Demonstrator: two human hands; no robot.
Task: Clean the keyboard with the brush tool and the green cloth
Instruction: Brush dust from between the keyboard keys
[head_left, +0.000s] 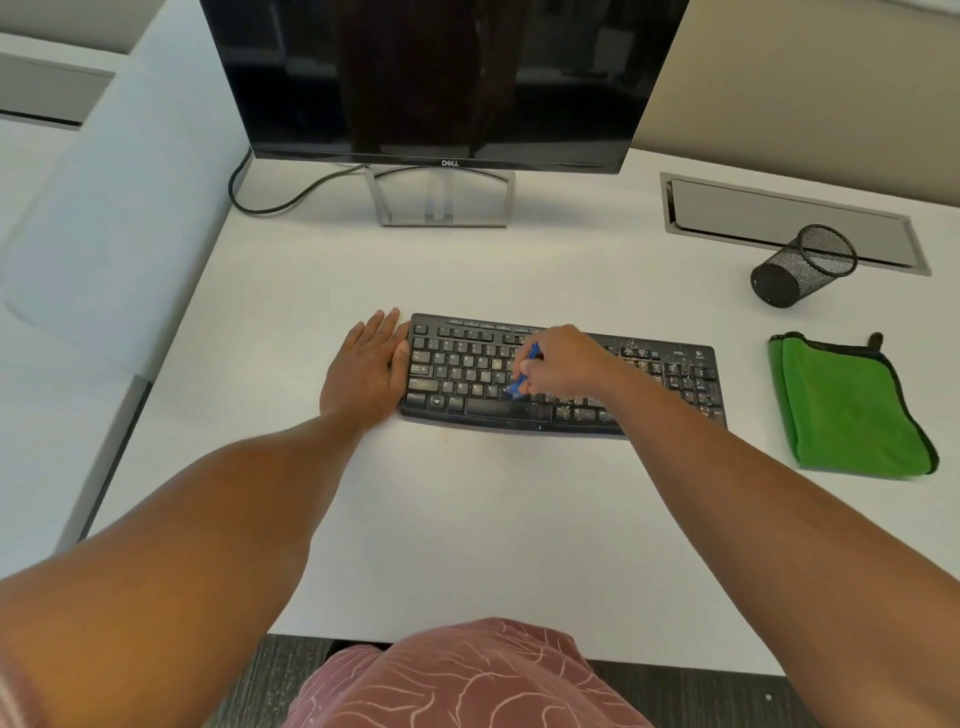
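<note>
Black keyboard (563, 376) at frame centre on white desk (467, 519), crumbs thick over its right half. Right hand (563, 361) curled round blue brush tool (522, 374), bristles on the middle keys. Left hand (366, 366) flat, fingers straight, against keyboard's left edge. Green cloth (847, 408) folded at right, well apart.

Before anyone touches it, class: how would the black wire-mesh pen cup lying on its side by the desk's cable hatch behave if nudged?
The black wire-mesh pen cup would probably roll, since its round wall rests on the white desk. Open mesh suggests it is light. It looks empty, so nothing should spill.
</note>
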